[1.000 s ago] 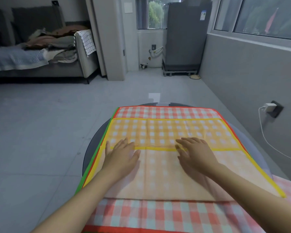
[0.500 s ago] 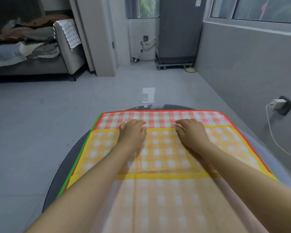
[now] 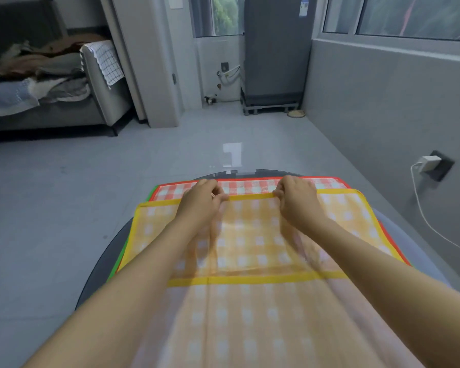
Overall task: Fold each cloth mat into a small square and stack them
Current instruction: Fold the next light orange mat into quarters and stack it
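Observation:
A yellow checked mat [image 3: 250, 240] with a yellow border lies on top of a pile of mats, its near part folded over toward its middle. Under it a red checked mat [image 3: 245, 185] shows along the far edge, and a green edge [image 3: 152, 193] peeks out at the left. My left hand [image 3: 201, 200] pinches the yellow mat's far border left of centre. My right hand [image 3: 296, 199] pinches the same border right of centre. Both arms stretch across the mat.
The mats lie on a round dark glass table [image 3: 109, 261]. Grey floor lies beyond it. A grey wall at the right carries a socket with a charger and white cable [image 3: 428, 166]. A sofa with clothes [image 3: 51, 83] stands far left, a grey fridge [image 3: 275, 49] at the back.
Both hands slid from the mat's middle to its far edge. They lay flat before; now their fingers pinch the yellow border and lift it slightly.

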